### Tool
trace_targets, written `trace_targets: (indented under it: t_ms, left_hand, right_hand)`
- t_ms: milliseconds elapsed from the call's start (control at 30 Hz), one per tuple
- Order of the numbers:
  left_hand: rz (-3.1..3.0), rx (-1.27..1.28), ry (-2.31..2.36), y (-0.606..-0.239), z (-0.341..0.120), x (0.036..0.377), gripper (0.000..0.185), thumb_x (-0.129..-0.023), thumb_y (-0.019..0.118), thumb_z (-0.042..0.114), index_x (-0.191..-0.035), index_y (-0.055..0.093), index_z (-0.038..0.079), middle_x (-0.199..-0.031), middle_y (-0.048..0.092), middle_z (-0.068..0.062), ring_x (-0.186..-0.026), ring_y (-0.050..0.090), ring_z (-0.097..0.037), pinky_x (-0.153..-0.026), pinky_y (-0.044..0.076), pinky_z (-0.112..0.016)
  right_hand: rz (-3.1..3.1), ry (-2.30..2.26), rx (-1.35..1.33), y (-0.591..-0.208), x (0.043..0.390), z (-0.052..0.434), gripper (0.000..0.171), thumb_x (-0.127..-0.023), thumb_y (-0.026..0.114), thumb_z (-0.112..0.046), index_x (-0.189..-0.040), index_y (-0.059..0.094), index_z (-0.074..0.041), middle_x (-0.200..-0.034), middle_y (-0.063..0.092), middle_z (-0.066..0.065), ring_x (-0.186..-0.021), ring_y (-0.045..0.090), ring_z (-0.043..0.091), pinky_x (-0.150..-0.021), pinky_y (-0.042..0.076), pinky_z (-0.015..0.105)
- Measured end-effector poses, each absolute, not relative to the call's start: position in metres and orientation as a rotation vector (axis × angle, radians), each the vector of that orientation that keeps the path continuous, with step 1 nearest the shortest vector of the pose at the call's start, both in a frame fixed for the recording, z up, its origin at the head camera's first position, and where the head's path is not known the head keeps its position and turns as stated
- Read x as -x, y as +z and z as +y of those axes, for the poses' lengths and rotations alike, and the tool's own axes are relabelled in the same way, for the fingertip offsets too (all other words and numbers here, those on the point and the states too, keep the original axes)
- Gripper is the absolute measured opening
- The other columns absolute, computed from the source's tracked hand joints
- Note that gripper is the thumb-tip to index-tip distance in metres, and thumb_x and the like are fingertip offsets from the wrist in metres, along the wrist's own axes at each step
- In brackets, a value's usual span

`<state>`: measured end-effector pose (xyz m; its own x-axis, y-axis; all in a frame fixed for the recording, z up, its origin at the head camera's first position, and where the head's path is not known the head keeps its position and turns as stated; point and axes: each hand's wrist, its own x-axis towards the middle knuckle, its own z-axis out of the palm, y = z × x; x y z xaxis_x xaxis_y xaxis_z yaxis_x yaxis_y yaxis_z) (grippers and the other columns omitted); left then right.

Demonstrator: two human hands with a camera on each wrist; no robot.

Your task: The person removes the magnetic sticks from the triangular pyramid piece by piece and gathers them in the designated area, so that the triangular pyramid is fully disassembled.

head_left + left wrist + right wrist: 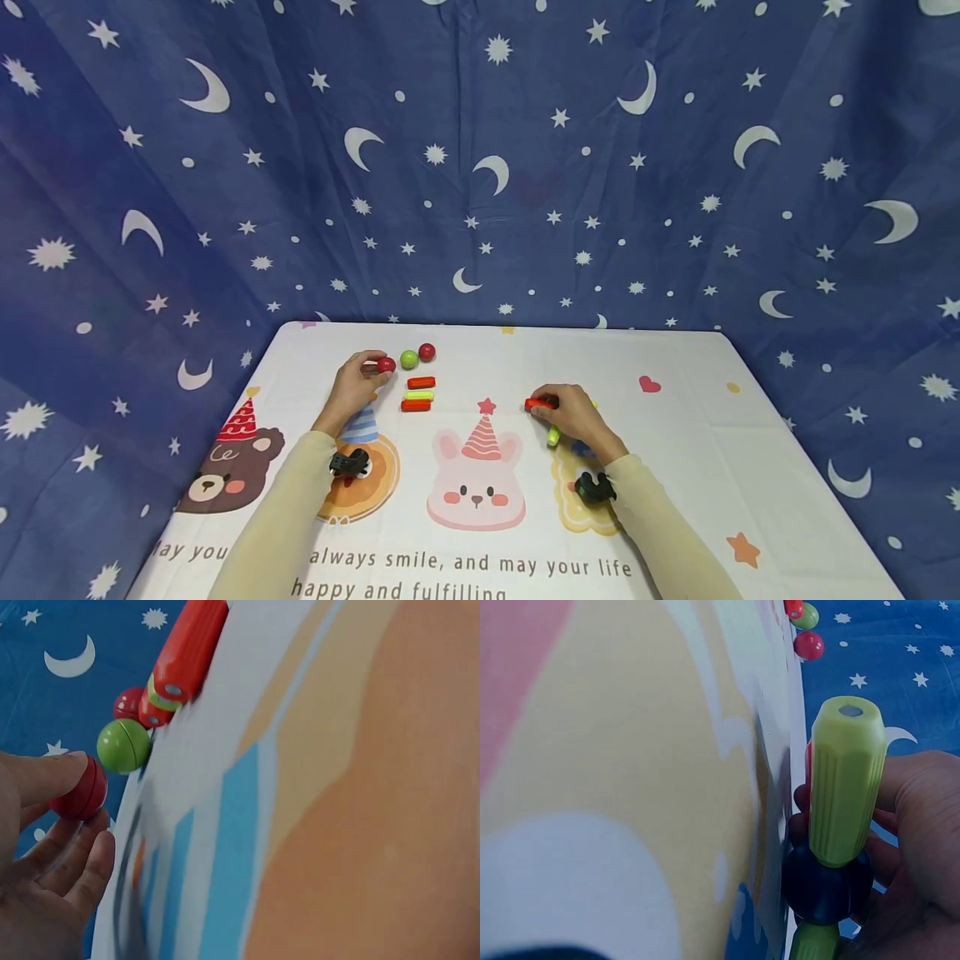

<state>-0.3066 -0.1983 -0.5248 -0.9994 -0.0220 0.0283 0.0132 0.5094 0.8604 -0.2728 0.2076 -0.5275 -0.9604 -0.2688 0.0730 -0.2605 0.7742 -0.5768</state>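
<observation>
- Left hand [352, 389]: we log it at the far left part of the surface [675, 450], left of the green ball [408, 359]. Its fingers [45, 776] pinch a red ball [386, 364]; in the left wrist view the thumb lies over the ball's top and the other fingers curl beneath it.
- Green ball: we place it just right of the pinched red ball, not touching the fingers.
- Second red ball [427, 352]: just right of the green ball and slightly farther back.
- Three sticks, just nearer than the green ball: red stick [421, 382], yellow-green stick [418, 395], second red stick [416, 406], lying parallel.
- Right hand [573, 417]: we log it well right of the green ball. Its fingers [922, 787] are closed around a joined piece: a yellow-green rod [846, 780] plugged into a dark blue ball [826, 883], with a red rod [537, 403] projecting left of the knuckles.
- Backdrop [480, 167]: blue cloth with moons and stars, behind the green ball.
</observation>
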Motion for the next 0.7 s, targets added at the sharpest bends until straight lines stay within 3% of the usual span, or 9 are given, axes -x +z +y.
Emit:
trace_targets:
  t_ms: [167,433,700]
  left_hand:
    - [-2.704,0.000,-1.511,-0.530,-0.200,0.311,0.044,-0.092,0.069,0.012,-0.133,0.056,0.007,-0.129,0.061,-0.019,-0.117,0.058,-0.033,-0.103,0.046,-0.047]
    - [-2.737,-0.003,-1.485,-0.529,-0.195,0.316,0.043,-0.092,0.069,0.013,-0.132,0.057,0.006,-0.131,0.059,-0.019,-0.125,0.052,-0.034,-0.112,0.036,-0.049]
    - [-2.770,-0.003,-1.446,-0.530,-0.192,0.317,0.043,-0.091,0.069,0.012,-0.132,0.057,0.005,-0.128,0.061,-0.019,-0.123,0.054,-0.034,-0.111,0.037,-0.049]
  right_hand:
    - [2.945,-0.954,0.435,-0.527,0.273,0.207,0.020,-0.086,0.077,-0.025,-0.105,0.074,-0.018,-0.099,0.073,0.000,-0.092,0.064,0.017,-0.088,0.052,0.040]
    - [2.942,-0.944,0.427,-0.527,0.273,0.206,0.022,-0.086,0.077,-0.025,-0.106,0.074,-0.018,-0.101,0.073,0.000,-0.092,0.063,0.018,-0.088,0.052,0.040]
    - [2.944,-0.954,0.417,-0.527,0.273,0.206,0.021,-0.085,0.077,-0.024,-0.105,0.074,-0.018,-0.101,0.073,0.001,-0.092,0.063,0.017,-0.088,0.052,0.041]
